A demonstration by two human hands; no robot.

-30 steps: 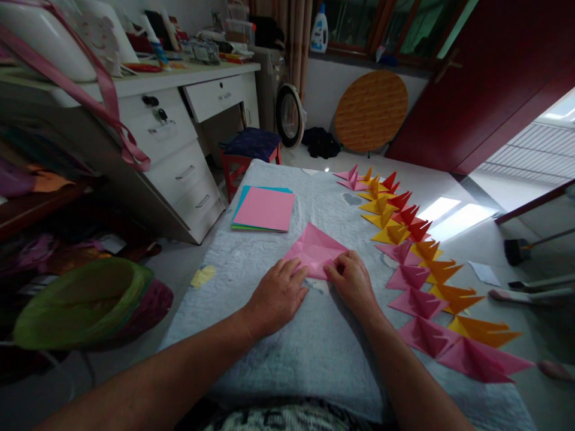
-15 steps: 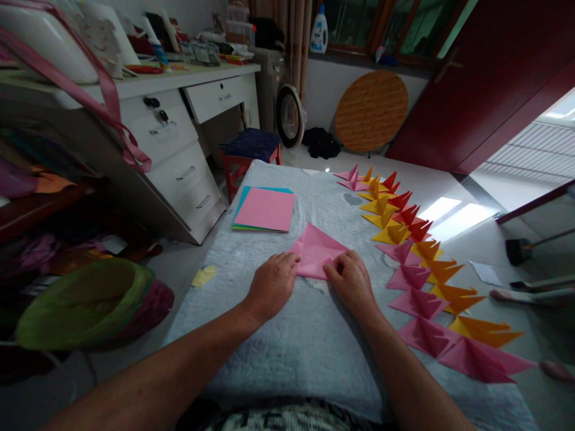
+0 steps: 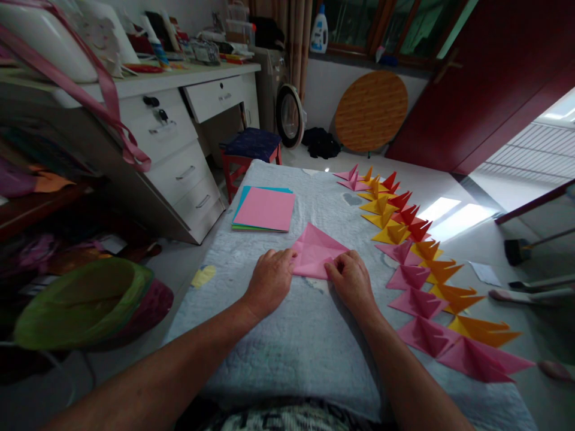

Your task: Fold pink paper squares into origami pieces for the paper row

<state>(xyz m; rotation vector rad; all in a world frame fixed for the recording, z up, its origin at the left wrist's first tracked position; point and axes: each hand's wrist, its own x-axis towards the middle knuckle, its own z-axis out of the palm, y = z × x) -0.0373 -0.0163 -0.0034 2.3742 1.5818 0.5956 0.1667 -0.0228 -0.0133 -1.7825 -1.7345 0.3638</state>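
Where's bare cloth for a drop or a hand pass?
Bare cloth: between left forearm and right forearm; beyond the pink sheet, between the square-paper stack and folded paper birds. Crowded: right side, rows of birds.

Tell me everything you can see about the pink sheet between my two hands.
The pink sheet looks like thin, matte paper, already folded, with faint creases across its face. One corner points away from you; a fairly straight edge lies nearest you. It rests roughly flat on the pale blue cloth. Your left hand touches its left side, and your right hand has its fingertips at the near right part. Your fingers hide both side corners, so I can't tell their exact shape.
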